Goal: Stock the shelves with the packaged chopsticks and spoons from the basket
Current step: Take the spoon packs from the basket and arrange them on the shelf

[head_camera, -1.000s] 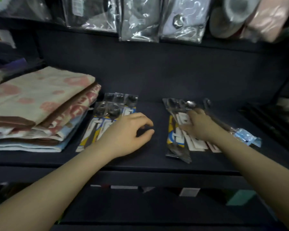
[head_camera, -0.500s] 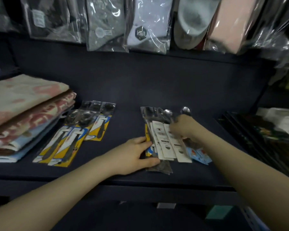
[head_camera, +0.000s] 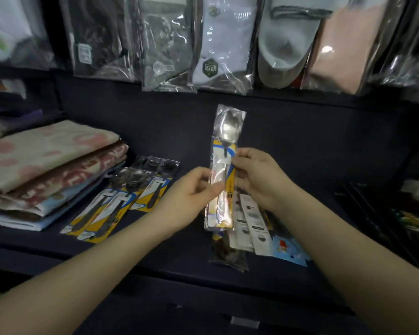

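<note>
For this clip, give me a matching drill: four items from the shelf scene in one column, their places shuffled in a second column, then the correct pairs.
Column one:
1. packaged spoon
2. folded towels
3. bagged socks
4. pile of packets

Column two:
A. hanging along the top, above the shelf
B. stacked at the left end of the shelf
C. held upright between the left hand and the right hand
D. lying on the shelf below the hands

Pairs: 1-C, 2-B, 3-A, 4-D
</note>
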